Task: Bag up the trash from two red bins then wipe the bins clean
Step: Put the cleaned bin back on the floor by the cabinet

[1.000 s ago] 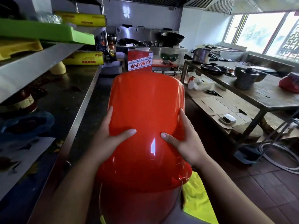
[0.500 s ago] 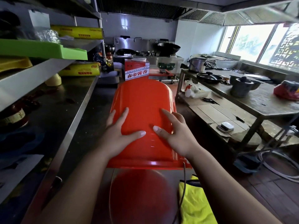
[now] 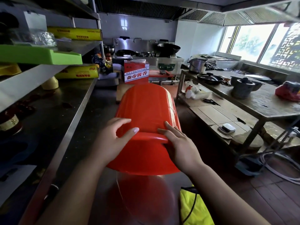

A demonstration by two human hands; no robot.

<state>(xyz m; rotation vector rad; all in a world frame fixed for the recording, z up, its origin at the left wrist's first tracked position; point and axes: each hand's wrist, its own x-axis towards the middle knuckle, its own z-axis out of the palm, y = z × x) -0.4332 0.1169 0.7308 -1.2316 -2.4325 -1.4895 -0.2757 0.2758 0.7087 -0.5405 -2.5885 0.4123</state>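
A red plastic bin stands mouth-down on the steel counter in front of me, and its red reflection shows on the metal below it. My left hand lies on the bin's left side just above the flared rim, thumb stretched across the wall. My right hand rests on the rim at the right with fingers nearly straight. The bin sits between my two palms. A yellow cloth lies on the counter to the right of the bin's reflection. Only one red bin is in view.
Shelves on the left hold a green tray and yellow wrap boxes. A red carton stands beyond the bin. On the right, a wooden table carries pots and a red bag. White hoses lie on the brick floor.
The bin has gone from held up close to me to lower and farther away on the counter. Both hands have slid from its wall down to the rim.
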